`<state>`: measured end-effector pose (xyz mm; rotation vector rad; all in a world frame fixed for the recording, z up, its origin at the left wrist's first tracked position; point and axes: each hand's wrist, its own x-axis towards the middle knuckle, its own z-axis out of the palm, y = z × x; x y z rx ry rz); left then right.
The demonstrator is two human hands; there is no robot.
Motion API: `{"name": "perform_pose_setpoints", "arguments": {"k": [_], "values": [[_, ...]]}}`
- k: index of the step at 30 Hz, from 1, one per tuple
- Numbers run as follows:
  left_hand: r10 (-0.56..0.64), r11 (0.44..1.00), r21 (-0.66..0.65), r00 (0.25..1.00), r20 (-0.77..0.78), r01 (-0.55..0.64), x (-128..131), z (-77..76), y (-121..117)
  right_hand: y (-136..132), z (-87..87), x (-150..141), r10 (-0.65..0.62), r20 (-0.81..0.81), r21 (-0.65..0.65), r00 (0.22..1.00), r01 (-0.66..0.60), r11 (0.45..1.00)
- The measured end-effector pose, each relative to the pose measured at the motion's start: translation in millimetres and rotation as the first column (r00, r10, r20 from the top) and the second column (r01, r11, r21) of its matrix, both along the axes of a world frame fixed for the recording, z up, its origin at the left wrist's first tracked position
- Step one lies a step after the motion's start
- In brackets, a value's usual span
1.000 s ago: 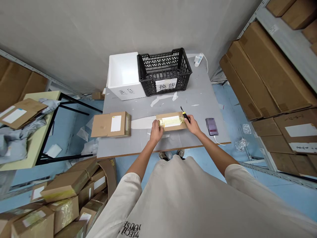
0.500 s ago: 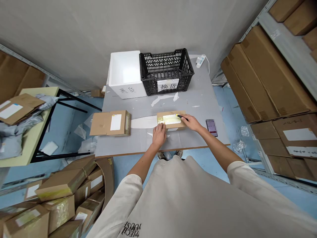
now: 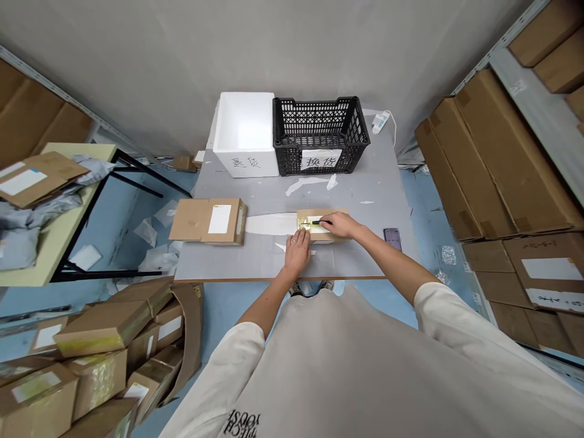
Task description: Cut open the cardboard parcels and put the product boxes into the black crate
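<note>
A small taped cardboard box [image 3: 305,216] with a white label lies on the grey table [image 3: 356,255]. My right hand [image 3: 340,224] is closed round a yellow-and-black utility knife [image 3: 314,222], whose tip rests on the box's taped top near its left end. My left hand [image 3: 298,249] lies with fingers together against the box's near left corner, steadying it. A strip of white paper [image 3: 270,224] lies to the left of the box.
A second cardboard box [image 3: 208,220] lies at the table's left. At the back stand a white foam box [image 3: 246,135] and a black plastic crate [image 3: 320,134]. A phone [image 3: 393,238] lies at the right. Cartons fill the shelves [image 3: 497,152] and the floor [image 3: 82,359].
My right hand has drawn the knife leftward along the top of the box. My left hand slid from the box's left end down to its near corner. The camera shifted slightly.
</note>
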<state>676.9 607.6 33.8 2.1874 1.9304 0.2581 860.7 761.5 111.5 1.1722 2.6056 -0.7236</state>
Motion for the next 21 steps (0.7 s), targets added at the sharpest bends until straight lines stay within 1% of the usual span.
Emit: {"name": "perform_pose_setpoints", "arguments": {"k": [4, 15, 21], "values": [[0.013, 1.000, -0.016, 1.000, 0.006, -0.013, -0.3, 1.1, -0.9, -0.6, -0.4, -8.5, 0.029, 0.044, 0.011, 0.999, -0.030, 0.999], [-0.013, 1.000, 0.011, 1.000, 0.021, 0.013, -4.6, -1.6, 0.1, -4.1, 3.1, -16.1, -0.009, 0.096, 0.044, 0.995, 0.005, 0.999], [-0.013, 1.000, 0.004, 1.000, 0.026, 0.013, -4.5, -1.5, 0.5, -5.3, 6.0, -22.1, 0.012, 0.131, 0.058, 0.991, -0.019, 0.998]]}}
